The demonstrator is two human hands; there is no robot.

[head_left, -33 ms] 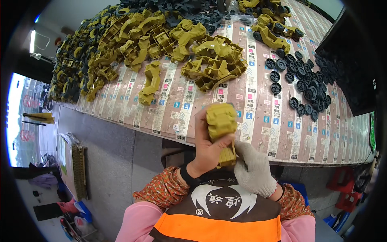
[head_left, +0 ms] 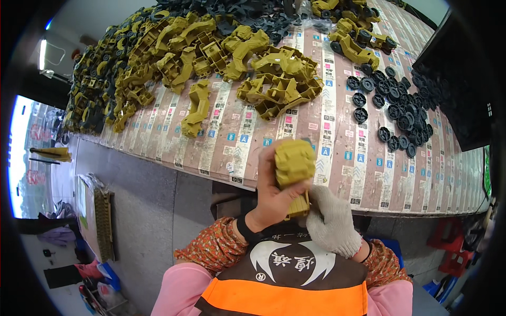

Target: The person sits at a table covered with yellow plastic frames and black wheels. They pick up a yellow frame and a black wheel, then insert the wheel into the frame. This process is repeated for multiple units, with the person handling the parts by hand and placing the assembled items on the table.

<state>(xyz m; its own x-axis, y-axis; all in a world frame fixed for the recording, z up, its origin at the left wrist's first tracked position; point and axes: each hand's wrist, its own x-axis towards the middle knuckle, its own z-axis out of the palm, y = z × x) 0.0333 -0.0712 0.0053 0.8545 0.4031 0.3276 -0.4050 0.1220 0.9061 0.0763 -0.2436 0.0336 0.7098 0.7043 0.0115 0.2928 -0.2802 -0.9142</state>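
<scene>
My left hand, bare with a black band at the wrist, is wrapped round a yellow plastic toy vehicle body, its thumb across the middle. The piece is upright over the table's front edge and slightly blurred. My right hand, in a white knit glove, is closed against the lower right end of the same piece; its fingertips are partly hidden behind it. On the table beyond lie several loose yellow vehicle bodies, the nearest single one to the left.
Black toy wheels lie scattered at the right, beside a large dark bin. Dark plastic parts are heaped at the back. Part-assembled vehicles are piled far left. Red stools stand at lower right.
The yellow vehicle body has shifted slightly right and down, its upper end tipping with it. My left hand's fingers have moved along with it; my right hand has barely moved.
</scene>
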